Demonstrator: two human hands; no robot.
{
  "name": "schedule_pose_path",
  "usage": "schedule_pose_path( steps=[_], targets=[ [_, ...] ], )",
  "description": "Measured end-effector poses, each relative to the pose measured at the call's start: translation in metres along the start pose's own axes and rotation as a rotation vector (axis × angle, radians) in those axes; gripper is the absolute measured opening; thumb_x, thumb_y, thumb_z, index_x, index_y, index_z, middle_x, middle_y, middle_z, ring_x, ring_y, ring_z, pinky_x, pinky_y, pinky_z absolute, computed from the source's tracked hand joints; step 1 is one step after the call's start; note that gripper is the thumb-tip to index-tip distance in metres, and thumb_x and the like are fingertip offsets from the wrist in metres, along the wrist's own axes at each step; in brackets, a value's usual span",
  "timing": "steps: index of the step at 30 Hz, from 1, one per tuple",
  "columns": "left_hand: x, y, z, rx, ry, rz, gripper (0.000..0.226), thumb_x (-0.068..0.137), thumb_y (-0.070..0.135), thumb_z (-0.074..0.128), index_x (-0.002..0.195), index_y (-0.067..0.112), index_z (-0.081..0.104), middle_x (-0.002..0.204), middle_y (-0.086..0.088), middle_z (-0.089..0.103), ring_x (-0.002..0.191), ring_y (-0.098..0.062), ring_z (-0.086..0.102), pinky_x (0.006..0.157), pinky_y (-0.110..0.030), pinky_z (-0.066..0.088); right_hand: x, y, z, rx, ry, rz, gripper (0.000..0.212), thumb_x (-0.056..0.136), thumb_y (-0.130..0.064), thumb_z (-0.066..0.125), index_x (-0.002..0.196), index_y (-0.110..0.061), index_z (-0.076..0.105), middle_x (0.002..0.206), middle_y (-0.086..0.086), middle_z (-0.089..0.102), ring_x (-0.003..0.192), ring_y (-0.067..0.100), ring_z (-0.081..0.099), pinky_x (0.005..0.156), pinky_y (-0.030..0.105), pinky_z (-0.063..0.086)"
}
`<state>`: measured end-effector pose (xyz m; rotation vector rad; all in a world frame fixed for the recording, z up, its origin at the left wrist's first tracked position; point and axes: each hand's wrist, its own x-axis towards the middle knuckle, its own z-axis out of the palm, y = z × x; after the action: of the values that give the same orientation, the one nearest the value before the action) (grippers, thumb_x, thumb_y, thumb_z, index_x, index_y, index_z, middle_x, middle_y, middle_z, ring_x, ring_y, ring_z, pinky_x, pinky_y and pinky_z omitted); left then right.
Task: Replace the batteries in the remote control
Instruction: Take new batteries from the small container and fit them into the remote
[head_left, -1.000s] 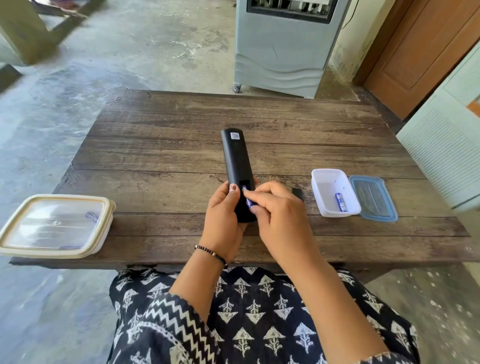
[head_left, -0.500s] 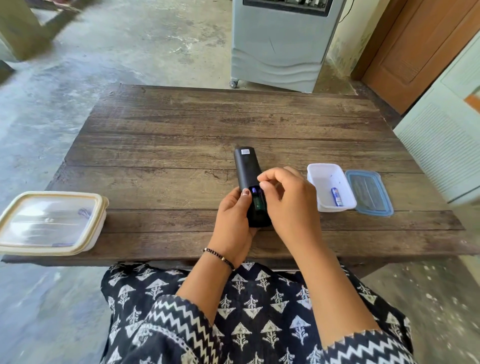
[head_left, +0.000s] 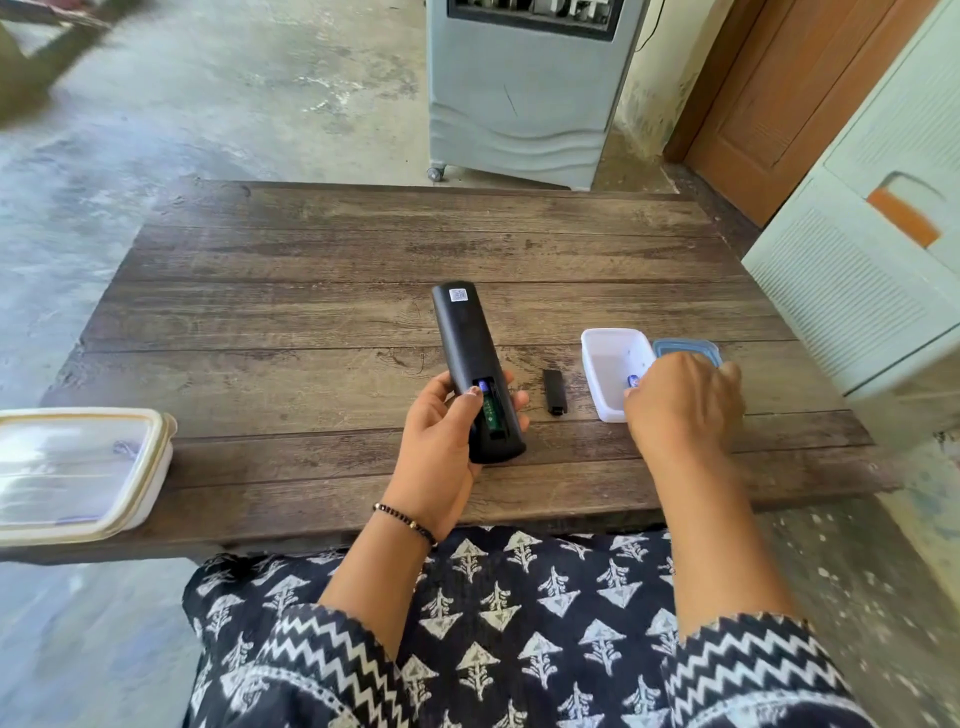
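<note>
On the bench (head_left: 363, 270) the left hand (head_left: 441, 447) gripped the remote (head_left: 470, 353), back up, one cell seated in its open bay. The right hand (head_left: 680, 400) reached into the tub (head_left: 605, 358), fingers (head_left: 636, 387) at the second battery (head_left: 633, 380); whether they had pinched it I couldn't tell. Best lift it by the ends, then match polarity.

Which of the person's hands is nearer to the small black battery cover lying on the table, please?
Left. The left hand holds the remote just left of the battery cover; the right hand reaches into the white tub, farther right.
</note>
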<state>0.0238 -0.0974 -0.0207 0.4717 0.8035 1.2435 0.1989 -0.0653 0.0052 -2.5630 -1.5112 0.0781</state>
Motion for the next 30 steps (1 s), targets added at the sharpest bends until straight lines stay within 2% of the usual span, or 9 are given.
schedule_pose_path(
  steps=[3,7,11,15,18,20,24,26,30],
  targets=[
    [0.000,0.000,0.000,0.024,-0.014,-0.003,0.023,0.095,0.003,0.040,0.116,0.006,0.051,0.118,-0.018,0.063,0.096,-0.028,0.065,0.082,-0.041,0.057,0.002,-0.004,-0.002,-0.060,-0.014,0.014,0.026,0.080,-0.018,0.067,0.100,-0.002,0.063,0.112,0.016,0.062,0.111,0.033,0.043,0.085,0.038,0.038],
    [0.002,0.001,0.000,-0.005,-0.017,-0.014,0.021,0.095,0.003,0.040,0.112,0.008,0.052,0.118,-0.018,0.063,0.096,-0.028,0.064,0.083,-0.041,0.057,0.009,-0.008,-0.003,-0.075,-0.050,0.018,0.029,0.079,-0.025,0.069,0.098,-0.004,0.064,0.113,0.015,0.062,0.115,0.033,0.041,0.086,0.037,0.037],
    [0.003,-0.002,-0.002,-0.016,-0.007,-0.025,0.024,0.095,0.002,0.039,0.115,0.007,0.051,0.117,-0.017,0.063,0.097,-0.029,0.065,0.083,-0.042,0.056,0.016,-0.009,0.001,-0.091,-0.079,-0.009,0.031,0.079,-0.029,0.069,0.101,-0.008,0.065,0.121,0.011,0.054,0.118,0.031,0.036,0.089,0.037,0.035],
    [0.004,-0.003,-0.004,-0.024,-0.003,-0.047,0.025,0.095,0.002,0.039,0.115,0.008,0.051,0.114,-0.016,0.065,0.097,-0.029,0.065,0.084,-0.042,0.056,0.017,-0.003,0.006,-0.011,-0.060,-0.086,0.019,0.079,-0.028,0.070,0.095,-0.019,0.072,0.116,0.009,0.053,0.114,0.032,0.038,0.087,0.037,0.035],
    [0.001,-0.002,-0.006,-0.037,0.005,-0.055,0.024,0.095,0.002,0.038,0.116,0.006,0.051,0.118,-0.018,0.063,0.096,-0.029,0.065,0.084,-0.042,0.055,0.011,0.001,0.001,0.404,-0.001,-0.265,0.007,0.077,-0.021,0.073,0.083,-0.017,0.072,0.091,0.003,0.061,0.088,0.020,0.053,0.069,0.029,0.038],
    [-0.002,0.000,-0.008,-0.057,0.010,-0.060,0.023,0.095,0.002,0.038,0.113,0.005,0.052,0.119,-0.021,0.061,0.094,-0.030,0.065,0.083,-0.042,0.055,0.003,0.000,-0.007,0.748,-0.100,-0.344,0.005,0.079,-0.015,0.070,0.080,-0.020,0.069,0.079,-0.007,0.063,0.068,0.009,0.052,0.060,0.024,0.038],
    [-0.004,0.002,-0.011,-0.135,0.025,-0.065,0.024,0.095,0.000,0.037,0.114,0.003,0.052,0.122,-0.027,0.058,0.094,-0.032,0.065,0.082,-0.042,0.056,-0.017,-0.001,-0.015,1.361,-0.358,-0.295,0.020,0.087,-0.001,0.058,0.086,-0.020,0.065,0.081,0.000,0.069,0.069,0.015,0.061,0.060,0.025,0.051],
    [-0.004,0.001,-0.011,-0.153,0.031,-0.069,0.026,0.094,0.000,0.037,0.115,0.004,0.052,0.122,-0.026,0.058,0.096,-0.033,0.064,0.083,-0.043,0.055,-0.025,-0.002,-0.018,1.507,-0.418,-0.283,0.019,0.086,0.002,0.055,0.090,-0.015,0.064,0.081,0.005,0.071,0.071,0.019,0.064,0.062,0.025,0.054],
    [-0.005,0.001,-0.010,-0.131,0.031,-0.076,0.027,0.095,0.001,0.037,0.118,0.005,0.050,0.116,-0.022,0.061,0.095,-0.031,0.065,0.086,-0.045,0.052,-0.034,-0.008,-0.024,1.592,-0.461,-0.297,0.022,0.085,0.005,0.054,0.101,-0.010,0.060,0.082,0.016,0.068,0.067,0.024,0.064,0.062,0.026,0.054]
  ],
)
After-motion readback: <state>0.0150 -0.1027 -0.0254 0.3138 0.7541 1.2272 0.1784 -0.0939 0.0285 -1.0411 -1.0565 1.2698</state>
